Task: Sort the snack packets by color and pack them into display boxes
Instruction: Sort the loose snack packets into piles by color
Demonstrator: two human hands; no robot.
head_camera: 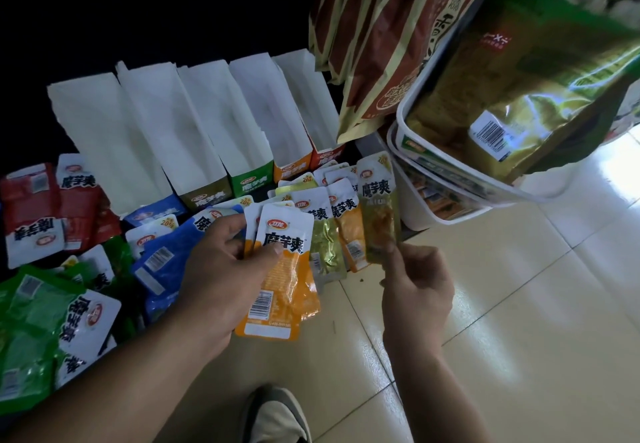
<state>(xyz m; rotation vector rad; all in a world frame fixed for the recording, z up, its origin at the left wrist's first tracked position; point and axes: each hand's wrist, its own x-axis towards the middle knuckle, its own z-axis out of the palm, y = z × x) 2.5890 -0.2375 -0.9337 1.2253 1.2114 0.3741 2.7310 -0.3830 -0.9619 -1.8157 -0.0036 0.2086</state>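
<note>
Gripping a thin fan of orange packets, left hand has its thumb pressed flat on the top one and fingers curled behind. Packets are flat glossy foil, rectangular, with a white header and a barcode at the lower end. Right hand pinches the bottom edge of 1 olive packet, held upright just right of the orange ones.

Behind both hands lies a loose heap of orange and olive packets. Piles to the left, all crinkled foil: blue packets, green packets, red packets.

Beyond them stand 5 display boxes in a row, side by side, with tall white card flaps. Their low fronts run blue, brown, green, orange, red, left to right; interiors partly in view, white card.

At right, stacked white plastic tubs; the top one holds a large gold-green bag. Glossy cream floor tiles.
</note>
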